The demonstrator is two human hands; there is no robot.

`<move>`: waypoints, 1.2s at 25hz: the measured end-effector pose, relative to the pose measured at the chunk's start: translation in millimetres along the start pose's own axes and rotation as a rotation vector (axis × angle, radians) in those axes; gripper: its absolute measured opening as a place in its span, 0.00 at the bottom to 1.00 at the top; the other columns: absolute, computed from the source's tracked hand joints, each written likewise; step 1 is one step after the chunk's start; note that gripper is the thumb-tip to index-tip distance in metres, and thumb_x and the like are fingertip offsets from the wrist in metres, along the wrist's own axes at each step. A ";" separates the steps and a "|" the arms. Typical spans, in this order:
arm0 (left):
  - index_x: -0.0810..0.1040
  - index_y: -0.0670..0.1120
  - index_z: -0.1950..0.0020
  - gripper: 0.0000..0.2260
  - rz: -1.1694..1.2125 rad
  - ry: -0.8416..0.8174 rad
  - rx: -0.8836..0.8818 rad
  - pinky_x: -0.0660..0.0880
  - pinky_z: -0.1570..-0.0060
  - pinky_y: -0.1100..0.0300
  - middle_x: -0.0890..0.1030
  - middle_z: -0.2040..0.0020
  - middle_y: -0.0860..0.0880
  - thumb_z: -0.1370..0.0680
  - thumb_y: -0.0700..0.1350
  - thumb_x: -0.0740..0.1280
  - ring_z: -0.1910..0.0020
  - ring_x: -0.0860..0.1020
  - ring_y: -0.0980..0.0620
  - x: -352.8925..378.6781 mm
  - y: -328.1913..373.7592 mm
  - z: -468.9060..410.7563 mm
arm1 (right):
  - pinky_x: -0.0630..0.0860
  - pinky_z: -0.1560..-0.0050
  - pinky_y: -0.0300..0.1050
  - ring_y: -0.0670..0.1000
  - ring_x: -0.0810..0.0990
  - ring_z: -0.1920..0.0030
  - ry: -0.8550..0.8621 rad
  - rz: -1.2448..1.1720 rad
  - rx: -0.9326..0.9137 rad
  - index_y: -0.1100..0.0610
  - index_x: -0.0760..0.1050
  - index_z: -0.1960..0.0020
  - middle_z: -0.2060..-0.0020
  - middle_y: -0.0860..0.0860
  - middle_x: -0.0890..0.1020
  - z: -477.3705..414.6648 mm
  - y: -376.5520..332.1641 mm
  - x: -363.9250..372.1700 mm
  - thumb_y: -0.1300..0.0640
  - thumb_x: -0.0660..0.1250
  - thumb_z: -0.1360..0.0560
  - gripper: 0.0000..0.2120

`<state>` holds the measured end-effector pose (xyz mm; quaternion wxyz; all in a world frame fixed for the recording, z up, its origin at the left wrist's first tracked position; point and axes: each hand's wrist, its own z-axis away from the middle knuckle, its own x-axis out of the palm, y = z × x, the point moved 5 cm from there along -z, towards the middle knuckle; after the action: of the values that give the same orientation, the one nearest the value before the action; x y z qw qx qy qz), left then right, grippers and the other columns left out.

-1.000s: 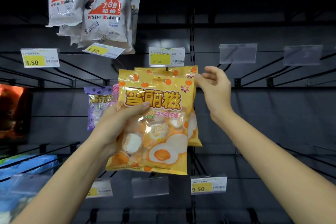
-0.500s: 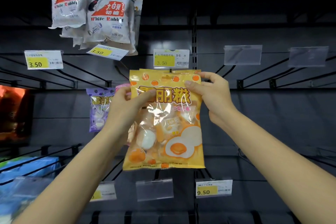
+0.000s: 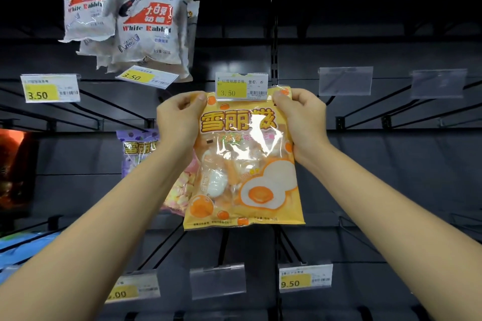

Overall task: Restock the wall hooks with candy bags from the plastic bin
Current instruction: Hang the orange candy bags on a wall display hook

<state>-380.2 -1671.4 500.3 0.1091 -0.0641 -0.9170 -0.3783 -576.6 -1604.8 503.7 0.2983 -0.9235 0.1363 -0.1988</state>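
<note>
A yellow-orange candy bag (image 3: 245,164) with a clear window hangs upright between my hands, in front of the dark hook wall. My left hand (image 3: 180,122) pinches its top left corner, my right hand (image 3: 300,117) its top right corner. The bag's top edge sits just behind the 3.50 price tag (image 3: 241,86) at the tip of a hook. The hook itself is hidden behind the tag and the bag. The plastic bin is out of view.
White Rabbit bags (image 3: 146,23) hang on hooks at the upper left. A purple bag (image 3: 138,148) and a pink one (image 3: 182,190) hang behind my left arm. Bare hooks with blank tag holders (image 3: 345,81) run to the right. More price tags (image 3: 305,279) line the lower row.
Both hands have shifted to the bag's top corners and lifted it up to the 3.50 tag. My left hand left the bag's middle.
</note>
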 end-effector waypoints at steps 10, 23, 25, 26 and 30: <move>0.83 0.47 0.49 0.05 -0.109 0.033 -0.002 0.82 0.54 0.39 0.86 0.53 0.42 0.21 0.45 0.68 0.54 0.85 0.41 -0.8 -7.5 -0.8 | 0.76 0.62 0.56 0.57 0.76 0.62 0.053 0.165 0.032 0.71 0.75 0.55 0.62 0.64 0.78 -5.9 14.0 -2.8 0.64 0.67 0.30 0.09; 0.84 0.47 0.50 0.05 -0.088 0.067 0.084 0.81 0.49 0.43 0.86 0.53 0.43 0.22 0.44 0.68 0.53 0.85 0.41 -5.7 -0.4 -6.2 | 0.77 0.68 0.45 0.53 0.79 0.65 0.060 0.136 0.003 0.72 0.75 0.53 0.64 0.60 0.79 -8.1 5.5 2.2 0.64 0.68 0.29 0.11; 0.84 0.48 0.52 0.04 -0.065 0.074 0.077 0.82 0.50 0.43 0.86 0.54 0.43 0.22 0.44 0.69 0.53 0.85 0.40 -3.2 2.8 -11.3 | 0.78 0.68 0.44 0.54 0.80 0.64 0.048 0.110 0.005 0.73 0.76 0.52 0.62 0.61 0.80 -11.6 3.0 2.6 0.64 0.69 0.29 0.11; 0.84 0.48 0.53 0.04 -0.050 0.074 0.065 0.82 0.51 0.42 0.86 0.54 0.42 0.23 0.44 0.69 0.53 0.85 0.39 -1.9 2.8 -13.4 | 0.77 0.68 0.44 0.54 0.80 0.64 0.046 0.108 0.009 0.74 0.75 0.52 0.61 0.62 0.80 -13.7 2.8 2.5 0.64 0.69 0.29 0.12; 0.84 0.47 0.51 0.05 -0.095 0.078 0.082 0.82 0.51 0.41 0.86 0.54 0.42 0.23 0.44 0.69 0.53 0.85 0.40 -1.9 -3.4 -15.8 | 0.74 0.66 0.48 0.56 0.76 0.64 0.044 0.147 0.041 0.76 0.73 0.54 0.63 0.62 0.77 -17.1 10.1 0.4 0.65 0.68 0.30 0.13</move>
<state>-376.6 -1685.0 508.4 0.1295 -0.0013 -0.9287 -0.3475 -585.2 -1621.4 510.4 0.3277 -0.9001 0.2063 -0.1995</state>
